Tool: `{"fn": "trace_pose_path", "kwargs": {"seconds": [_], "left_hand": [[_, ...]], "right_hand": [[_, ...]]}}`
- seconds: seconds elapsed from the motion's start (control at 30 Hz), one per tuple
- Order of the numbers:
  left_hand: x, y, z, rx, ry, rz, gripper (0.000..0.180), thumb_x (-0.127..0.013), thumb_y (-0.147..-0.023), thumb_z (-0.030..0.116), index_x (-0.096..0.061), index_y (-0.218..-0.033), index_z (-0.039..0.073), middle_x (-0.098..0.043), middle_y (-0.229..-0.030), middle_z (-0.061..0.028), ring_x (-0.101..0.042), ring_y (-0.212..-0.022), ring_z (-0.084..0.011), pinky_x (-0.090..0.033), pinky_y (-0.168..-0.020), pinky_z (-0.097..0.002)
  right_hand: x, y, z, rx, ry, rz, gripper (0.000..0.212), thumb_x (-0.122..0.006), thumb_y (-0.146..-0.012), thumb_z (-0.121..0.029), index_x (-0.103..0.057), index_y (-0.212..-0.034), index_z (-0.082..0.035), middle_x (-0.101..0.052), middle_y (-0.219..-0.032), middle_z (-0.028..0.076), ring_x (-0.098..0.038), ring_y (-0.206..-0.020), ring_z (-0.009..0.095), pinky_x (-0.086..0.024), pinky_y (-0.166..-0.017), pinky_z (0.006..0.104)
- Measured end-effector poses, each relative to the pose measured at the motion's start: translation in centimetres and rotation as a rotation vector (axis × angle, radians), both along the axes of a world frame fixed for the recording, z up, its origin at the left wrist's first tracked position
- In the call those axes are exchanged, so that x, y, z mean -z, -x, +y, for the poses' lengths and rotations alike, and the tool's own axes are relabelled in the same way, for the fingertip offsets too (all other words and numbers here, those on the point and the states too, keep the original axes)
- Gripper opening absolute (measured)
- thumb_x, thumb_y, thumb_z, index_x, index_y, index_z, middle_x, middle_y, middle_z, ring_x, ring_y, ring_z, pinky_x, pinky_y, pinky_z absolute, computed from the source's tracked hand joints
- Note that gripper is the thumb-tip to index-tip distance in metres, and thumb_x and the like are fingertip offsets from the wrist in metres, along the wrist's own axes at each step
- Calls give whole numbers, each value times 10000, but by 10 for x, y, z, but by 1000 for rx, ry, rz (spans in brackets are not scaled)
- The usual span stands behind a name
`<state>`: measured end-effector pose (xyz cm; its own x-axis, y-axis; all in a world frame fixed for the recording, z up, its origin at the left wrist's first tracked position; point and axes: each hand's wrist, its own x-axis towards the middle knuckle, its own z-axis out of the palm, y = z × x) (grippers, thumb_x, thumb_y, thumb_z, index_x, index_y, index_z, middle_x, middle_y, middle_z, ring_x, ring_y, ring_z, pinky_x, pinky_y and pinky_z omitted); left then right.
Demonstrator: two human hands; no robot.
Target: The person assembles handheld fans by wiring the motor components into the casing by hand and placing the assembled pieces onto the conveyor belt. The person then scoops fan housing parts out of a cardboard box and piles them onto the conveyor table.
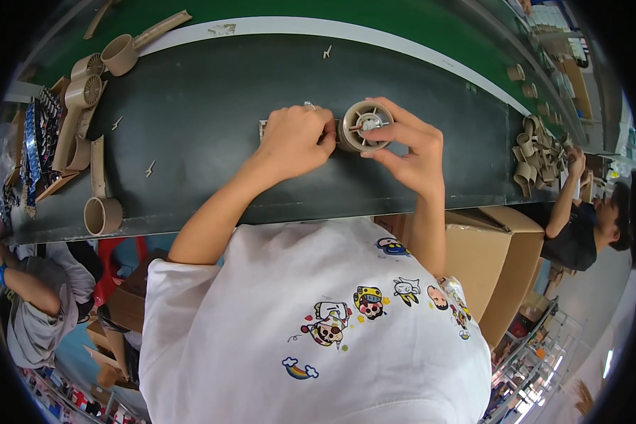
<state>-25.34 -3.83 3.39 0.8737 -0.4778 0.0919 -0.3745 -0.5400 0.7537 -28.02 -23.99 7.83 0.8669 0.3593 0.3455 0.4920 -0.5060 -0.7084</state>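
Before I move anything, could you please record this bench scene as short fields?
Right grip: around a round spoked housing
Left grip: curled over a mostly hidden beige part
Dark bench: three small forked pieces lying loose
Left side: beige handled shells
Right side: heap of beige shells, a co-worker's hand beside it

Wears a loose white T-shirt [233,339], softly creased, with short sleeves [180,279]; bare below them on both arms [219,208]. Bears small cartoon prints across the front: multicoloured figures [328,325] in red, yellow, blue and black, a white long-eared one [406,288], and a rainbow [300,369] with a cloud at each end. Carries a blue print [392,246] too, closest to the near edge of the counter [212,99]. Wears a silvery ring [309,104] with a raised top on the left hand [297,134].
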Motion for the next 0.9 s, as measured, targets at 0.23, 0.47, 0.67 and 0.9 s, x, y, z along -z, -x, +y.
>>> {"fn": "trace_pose_path", "kwargs": {"seconds": [0.23, 0.47, 0.67, 0.9], "left_hand": [[10, 4, -8, -40, 146, -64, 118, -601, -729, 143, -640, -758, 36, -661, -735, -145, -638, -691, -339, -506, -653, -425], [24, 2, -11, -129, 177, -175, 54, -621, -714, 75, -597, -730, 30, -619, -671, -117, -592, -576, -292, -460, -553, -375], [19, -3, -9, -116, 119, -197, 63, -627, -712, 86, -594, -732, 36, -614, -649, -122, -592, -563, -298, -460, -546, -376], [13, -4, -6, -102, 81, -143, 82, -623, -711, 109, -603, -736, 34, -613, -643, -132, -595, -576, -308, -464, -557, -386]], "right_hand": [[42, 6, 11, 186, -558, 42, 255, -808, -591, 54, -684, -813, 26, -656, -1082, 217, -637, -1020, 262, -518, -844, 325], [60, 4, -2, 150, -455, 8, 288, -800, -573, 72, -721, -844, 18, -671, -1057, 203, -597, -1118, 289, -459, -942, 335], [51, -5, -23, 97, -347, 66, 290, -800, -567, 46, -737, -846, -2, -684, -1018, 196, -620, -1087, 285, -443, -984, 375], [43, -16, -32, -49, -220, 14, 303, -816, -568, 11, -732, -860, 14, -699, -946, 186, -626, -1067, 310, -424, -1006, 414]]}}
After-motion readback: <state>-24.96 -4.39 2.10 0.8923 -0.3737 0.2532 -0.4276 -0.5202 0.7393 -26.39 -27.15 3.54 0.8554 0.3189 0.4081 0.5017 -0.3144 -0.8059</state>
